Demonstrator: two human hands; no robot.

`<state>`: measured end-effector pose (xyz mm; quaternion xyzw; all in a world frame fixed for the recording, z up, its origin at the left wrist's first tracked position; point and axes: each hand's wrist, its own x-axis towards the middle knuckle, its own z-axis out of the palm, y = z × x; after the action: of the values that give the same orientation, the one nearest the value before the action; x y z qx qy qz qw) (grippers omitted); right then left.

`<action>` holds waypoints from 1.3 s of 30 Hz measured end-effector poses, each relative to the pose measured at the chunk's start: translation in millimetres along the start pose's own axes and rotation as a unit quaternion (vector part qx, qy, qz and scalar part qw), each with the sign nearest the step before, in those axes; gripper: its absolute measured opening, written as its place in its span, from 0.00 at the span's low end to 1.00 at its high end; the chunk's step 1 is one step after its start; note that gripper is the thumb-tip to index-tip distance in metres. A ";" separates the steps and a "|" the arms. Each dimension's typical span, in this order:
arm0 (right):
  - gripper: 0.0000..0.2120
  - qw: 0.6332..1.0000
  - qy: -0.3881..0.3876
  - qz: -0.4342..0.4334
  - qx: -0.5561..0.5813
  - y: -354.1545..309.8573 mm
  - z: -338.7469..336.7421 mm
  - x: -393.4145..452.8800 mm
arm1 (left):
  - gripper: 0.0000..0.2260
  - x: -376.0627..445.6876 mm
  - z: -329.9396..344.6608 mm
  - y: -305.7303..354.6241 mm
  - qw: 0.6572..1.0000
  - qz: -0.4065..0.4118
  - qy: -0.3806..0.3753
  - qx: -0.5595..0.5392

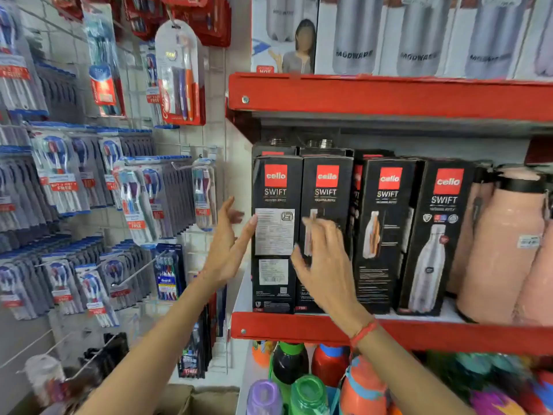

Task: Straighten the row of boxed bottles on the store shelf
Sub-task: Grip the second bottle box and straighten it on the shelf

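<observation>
Second black box [326, 205] partly hidden behind right hand [324, 265]; hand is motion-blurred, so contact with the box is unclear. Rear boxes behind the front row mostly hidden. Red shelf [299, 327] carries four front boxes. Leftmost box [275, 235] at the shelf's left end: left hand [227, 247] splayed, fingers [251, 224] touching its left edge, nothing gripped. Right fingers spread, loose.

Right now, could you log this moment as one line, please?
left hand open beside leftmost box | right hand open at second box | right boxes angled
</observation>
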<state>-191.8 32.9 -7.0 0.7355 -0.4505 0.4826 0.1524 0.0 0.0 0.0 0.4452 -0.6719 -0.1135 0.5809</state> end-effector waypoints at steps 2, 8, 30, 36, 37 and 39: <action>0.26 0.998 -0.018 0.046 0.028 -3.8 14.7 -11.1 | 0.29 1.3 7.5 -8.0 0.994 -0.076 -0.054 -0.065; 0.43 0.992 -0.066 0.108 -0.016 -16.4 47.6 -37.8 | 0.13 3.8 18.4 -22.8 0.955 -0.161 -0.150 -0.201; 0.57 0.934 -0.269 0.093 0.215 -29.0 -7.7 15.3 | 0.38 -40.5 -47.9 41.2 0.984 -0.058 -0.078 -0.148; 0.56 0.927 -0.293 0.121 0.202 -28.2 9.3 38.2 | 0.45 -27.3 -27.8 22.1 0.996 -0.035 -0.029 -0.077; 0.55 0.933 -0.277 0.127 0.191 -28.0 14.8 38.3 | 0.45 -24.3 -24.4 17.4 0.997 -0.034 -0.026 -0.069; 0.53 0.945 -0.241 0.138 0.171 -27.3 25.7 34.3 | 0.45 -20.2 -18.7 7.1 0.997 -0.039 -0.025 -0.055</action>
<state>-150.5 13.2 15.3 0.7758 -0.4816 0.3764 -0.1565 11.7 25.7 -3.4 0.4355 -0.6611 -0.1841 0.5826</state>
